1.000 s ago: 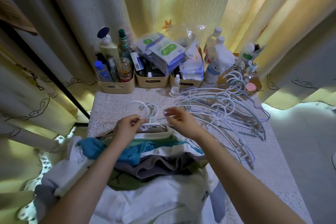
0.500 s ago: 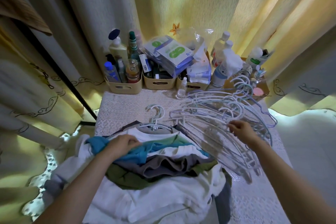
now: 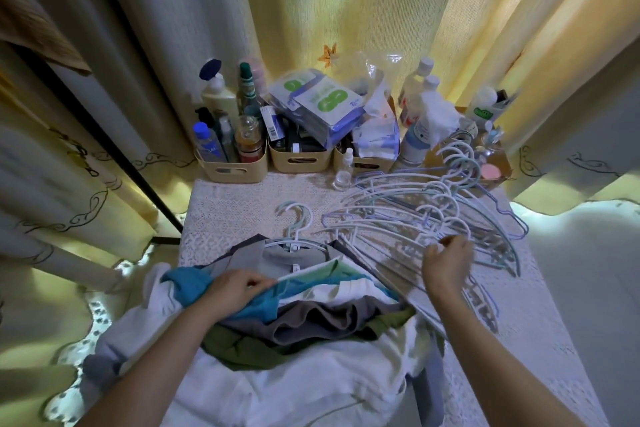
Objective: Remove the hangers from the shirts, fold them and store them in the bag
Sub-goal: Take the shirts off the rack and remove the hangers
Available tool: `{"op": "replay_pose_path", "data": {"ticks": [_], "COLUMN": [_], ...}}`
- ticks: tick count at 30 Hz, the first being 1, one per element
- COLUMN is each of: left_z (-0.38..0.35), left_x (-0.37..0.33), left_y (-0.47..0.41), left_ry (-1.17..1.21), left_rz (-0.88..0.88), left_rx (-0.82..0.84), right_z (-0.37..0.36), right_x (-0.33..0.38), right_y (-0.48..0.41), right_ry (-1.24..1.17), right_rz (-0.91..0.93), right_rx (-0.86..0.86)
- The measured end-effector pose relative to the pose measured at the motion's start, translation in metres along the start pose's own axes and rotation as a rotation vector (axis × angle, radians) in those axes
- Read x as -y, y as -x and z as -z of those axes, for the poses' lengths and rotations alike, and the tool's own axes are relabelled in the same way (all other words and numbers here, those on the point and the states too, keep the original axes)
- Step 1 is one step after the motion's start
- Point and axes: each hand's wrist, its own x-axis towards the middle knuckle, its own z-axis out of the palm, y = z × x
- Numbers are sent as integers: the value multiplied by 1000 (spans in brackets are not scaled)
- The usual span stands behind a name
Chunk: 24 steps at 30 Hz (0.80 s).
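1. Left hand (image 3: 239, 291): fingers curled, pinching a fold of the teal shirt (image 3: 190, 284) on top of the pile of shirts (image 3: 311, 319).
2. Right hand (image 3: 448, 265): over the near edge of the heap of bare hangers (image 3: 415, 215). Fingers are loosely bent with the tips at the wires. Cannot tell if it pinches one or only touches.
3. The pile of shirts sits at the near end of the desk (image 3: 235, 204) and spills over the front edge. Under the teal shirt lie white-green and grey-brown layers, then an olive shirt (image 3: 242, 347). A big white shirt (image 3: 277, 392) is at the bottom.
4. Grey shirt (image 3: 294, 258) at the far end of the pile has a pale hanger (image 3: 298, 222) in its neck. The hook lies flat on the desk and points away from the person.
5. The heap of hangers is just right of the pile, fanned out, with the hooks toward the far right corner.
6. Three beige baskets (image 3: 232, 168) stand along the far edge of the desk, full of bottles and packets. A small clear bottle (image 3: 343, 177) stands just in front of them.
7. Yellow curtains (image 3: 346, 10) hang behind the desk.
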Motion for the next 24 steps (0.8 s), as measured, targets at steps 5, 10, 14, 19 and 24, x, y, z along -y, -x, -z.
{"op": "replay_pose_path", "data": {"ticks": [5, 10, 14, 19, 24], "left_z": [0, 6, 5, 2, 19], "left_x": [-1, -14, -26, -29, -35], "left_y": [-2, -24, -51, -65, -66], "left_ry": [-12, -9, -39, -238, -234], "left_rz": [-106, -209, 11, 96, 49], "left_rx": [136, 5, -251, -228, -195], "right_z": [-34, -60, -60, -62, -63], "right_x": [37, 55, 43, 37, 44], "right_y": [43, 59, 67, 69, 67], "right_ry": [-100, 72, 159, 229, 50], "right_rz": [662, 713, 606, 538, 546], "right_rx": [531, 819, 988, 931, 666]}}
